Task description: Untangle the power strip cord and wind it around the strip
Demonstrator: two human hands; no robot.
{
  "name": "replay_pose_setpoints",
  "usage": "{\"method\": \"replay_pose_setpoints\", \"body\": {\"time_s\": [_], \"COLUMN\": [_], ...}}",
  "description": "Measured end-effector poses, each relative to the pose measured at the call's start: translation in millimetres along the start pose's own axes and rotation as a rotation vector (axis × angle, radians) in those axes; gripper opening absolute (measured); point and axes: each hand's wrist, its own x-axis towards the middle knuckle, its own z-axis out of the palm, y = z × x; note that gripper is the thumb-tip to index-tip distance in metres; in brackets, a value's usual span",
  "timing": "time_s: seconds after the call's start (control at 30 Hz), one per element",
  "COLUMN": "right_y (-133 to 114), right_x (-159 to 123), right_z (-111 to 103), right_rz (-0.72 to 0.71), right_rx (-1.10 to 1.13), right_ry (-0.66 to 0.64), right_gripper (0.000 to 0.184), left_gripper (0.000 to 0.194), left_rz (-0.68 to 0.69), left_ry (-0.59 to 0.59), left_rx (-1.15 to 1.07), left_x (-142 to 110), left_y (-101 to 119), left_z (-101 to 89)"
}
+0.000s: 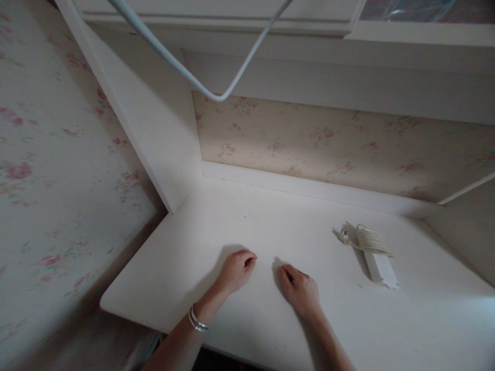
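My left hand [237,269] rests on the white desk [185,242] in a loose fist, with a bracelet [197,319] on the wrist. A short gap to its right, my right hand [299,290] is also curled closed against the desktop. Nothing shows between the fingers of either one. To the right of my right hand lies a white power strip [381,269], apart from both hands. Its cream cord [370,240] is wound in coils around one end, and the plug [343,236] lies beside it on the left.
A pale cable [216,97] hangs in a loop across the top, near the camera. Above the desk is a white cabinet [232,13]. A white side panel [154,118] rises at the left, and flowered wallpaper [274,136] covers the wall behind.
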Motion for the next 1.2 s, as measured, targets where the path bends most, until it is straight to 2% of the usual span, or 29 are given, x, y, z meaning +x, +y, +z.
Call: {"method": "replay_pose_setpoints", "body": {"time_s": [1.2], "right_y": [-0.1], "right_x": [0.1], "right_z": [0.7], "right_rz": [-0.001], "right_rx": [0.000], "right_ry": [0.018], "right_gripper": [0.049], "left_gripper": [0.023], "left_rz": [-0.007], "left_ry": [-0.014], "left_rx": [0.001], "left_x": [0.4], "left_y": [1.7], "left_z": [-2.0]}}
